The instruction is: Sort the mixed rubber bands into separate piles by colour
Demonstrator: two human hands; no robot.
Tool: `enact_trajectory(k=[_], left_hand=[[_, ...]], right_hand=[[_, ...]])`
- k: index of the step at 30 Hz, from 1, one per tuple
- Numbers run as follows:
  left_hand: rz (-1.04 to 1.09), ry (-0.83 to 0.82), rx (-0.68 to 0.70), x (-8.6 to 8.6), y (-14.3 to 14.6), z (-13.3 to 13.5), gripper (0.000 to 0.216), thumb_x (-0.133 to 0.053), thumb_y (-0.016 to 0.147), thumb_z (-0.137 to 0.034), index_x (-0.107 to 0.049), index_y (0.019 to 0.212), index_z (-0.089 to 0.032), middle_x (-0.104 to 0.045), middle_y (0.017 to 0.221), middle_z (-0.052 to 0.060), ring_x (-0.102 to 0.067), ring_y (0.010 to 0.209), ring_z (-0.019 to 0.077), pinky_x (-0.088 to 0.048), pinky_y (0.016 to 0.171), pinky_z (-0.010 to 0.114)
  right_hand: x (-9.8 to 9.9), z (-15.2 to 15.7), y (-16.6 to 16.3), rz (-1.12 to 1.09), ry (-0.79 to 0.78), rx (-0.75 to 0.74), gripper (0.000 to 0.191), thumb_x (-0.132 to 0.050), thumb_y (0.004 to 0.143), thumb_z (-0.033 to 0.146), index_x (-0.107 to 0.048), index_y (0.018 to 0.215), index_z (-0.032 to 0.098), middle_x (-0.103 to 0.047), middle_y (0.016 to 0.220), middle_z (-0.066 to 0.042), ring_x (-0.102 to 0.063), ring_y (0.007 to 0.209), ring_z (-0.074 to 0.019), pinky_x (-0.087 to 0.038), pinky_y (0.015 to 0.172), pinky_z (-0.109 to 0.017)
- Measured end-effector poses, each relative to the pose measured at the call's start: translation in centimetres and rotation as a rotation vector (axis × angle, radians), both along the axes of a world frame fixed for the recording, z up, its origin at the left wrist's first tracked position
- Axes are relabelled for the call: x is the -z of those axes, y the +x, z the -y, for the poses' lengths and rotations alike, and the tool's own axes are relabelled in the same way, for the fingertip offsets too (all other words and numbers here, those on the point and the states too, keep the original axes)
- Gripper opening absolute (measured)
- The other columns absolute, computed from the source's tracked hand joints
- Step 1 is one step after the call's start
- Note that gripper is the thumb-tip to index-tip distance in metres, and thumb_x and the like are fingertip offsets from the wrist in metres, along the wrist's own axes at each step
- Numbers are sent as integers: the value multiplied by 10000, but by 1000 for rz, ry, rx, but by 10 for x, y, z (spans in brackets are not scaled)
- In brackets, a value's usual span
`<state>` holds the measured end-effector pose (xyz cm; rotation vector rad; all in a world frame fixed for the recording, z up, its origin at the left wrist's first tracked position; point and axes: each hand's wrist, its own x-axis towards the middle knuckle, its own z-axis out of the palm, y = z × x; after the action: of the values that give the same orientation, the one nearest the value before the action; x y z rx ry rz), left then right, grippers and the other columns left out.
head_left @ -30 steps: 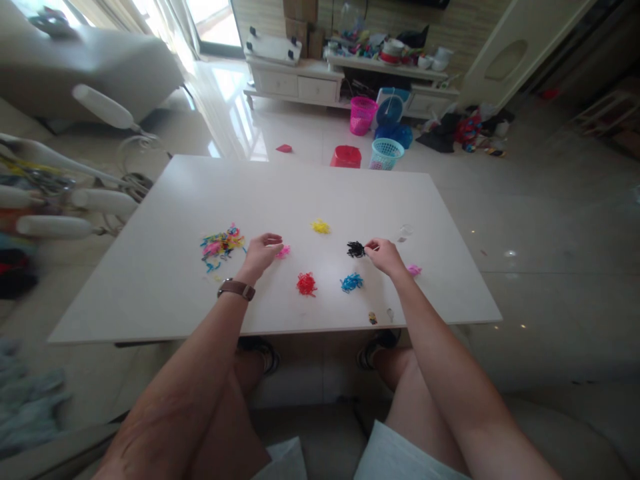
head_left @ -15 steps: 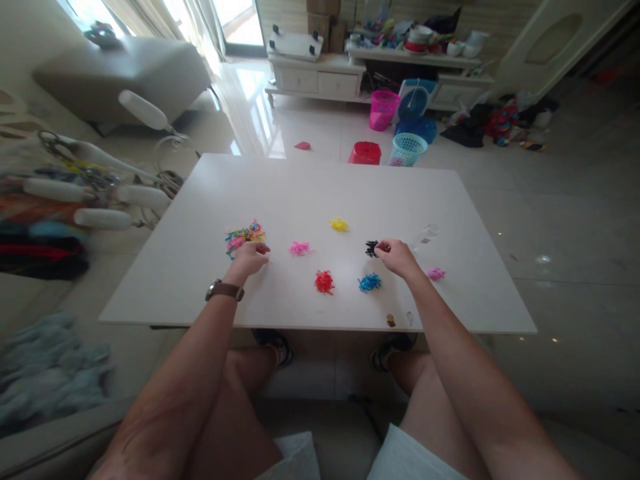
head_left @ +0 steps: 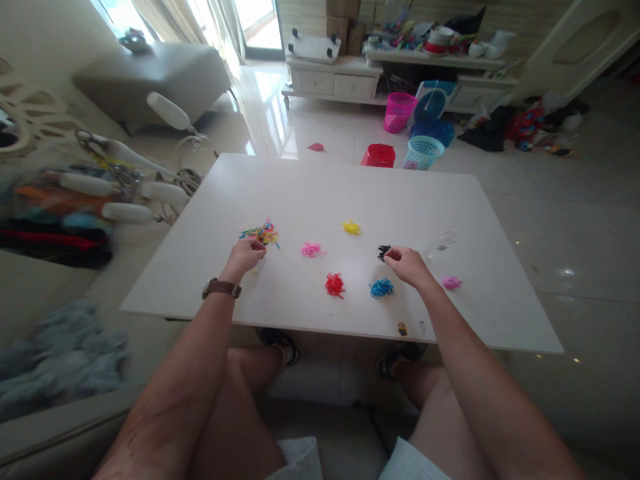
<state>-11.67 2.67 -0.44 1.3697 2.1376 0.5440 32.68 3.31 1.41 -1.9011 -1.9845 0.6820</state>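
Left hand (head_left: 245, 255) shifted from pink band cluster (head_left: 311, 250) to the mixed-colour heap of tiny elastic bands (head_left: 260, 233), fingers curled closed, catch unclear. Right hand (head_left: 407, 263) pinches black band cluster (head_left: 384, 251). Featherlight, springy, tangly: likely best plucked by single loops.

Both forearms are extended forward and spread slightly apart, the wrists held low. The left hand (head_left: 245, 255) is shown knuckles up, its fingers curled under and bunched against the thumb. The right hand (head_left: 409, 265) is turned inward, with thumb and forefinger pinched together at their tips and the other fingers tucked.
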Motion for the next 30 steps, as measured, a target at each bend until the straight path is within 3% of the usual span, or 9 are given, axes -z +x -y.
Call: enact_trajectory(k=[4, 9, 13, 19, 30], left_hand=[[32, 129, -148, -8, -23, 7, 353, -703, 676, -371, -768, 921, -125, -734, 767, 68, -622, 666, 176, -441, 589, 247], [10, -87, -7, -4, -37, 18, 218, -731, 614, -324, -765, 737, -147, -686, 621, 48, -599, 616, 186, -442, 604, 274], [-87, -149, 22, 3, -39, 19, 100, -742, 575, -249, -743, 646, -178, -703, 650, 56, -635, 687, 211, -451, 651, 286], [-122, -241, 71, 10, -35, 19, 100, -762, 545, -229, -731, 631, -188, -677, 607, 40, -640, 685, 221, -451, 645, 290], [-185, -288, 63, 10, -36, 22, 149, -731, 572, -199, -755, 717, -175, -722, 724, 67, -670, 774, 235, -459, 656, 280]], right_hand=[[2, 1, -3, 6, 6, -1, 139, -605, 803, 235, -736, 821, 195, -748, 815, -42, -654, 760, -177, -438, 706, -269], [4, -1, -7, 14, -6, -16, 145, -606, 799, 242, -739, 832, 196, -749, 830, -43, -654, 770, -178, -440, 709, -272], [2, -2, -12, 29, -5, -31, 161, -597, 804, 250, -741, 840, 189, -749, 842, -51, -650, 775, -180, -442, 710, -273], [1, -3, -18, 50, -18, -57, 169, -589, 811, 252, -740, 848, 186, -748, 851, -55, -652, 783, -179, -446, 722, -274], [3, -3, -19, 50, -27, -85, 157, -593, 806, 255, -731, 843, 190, -744, 850, -51, -648, 763, -169, -448, 711, -264]])
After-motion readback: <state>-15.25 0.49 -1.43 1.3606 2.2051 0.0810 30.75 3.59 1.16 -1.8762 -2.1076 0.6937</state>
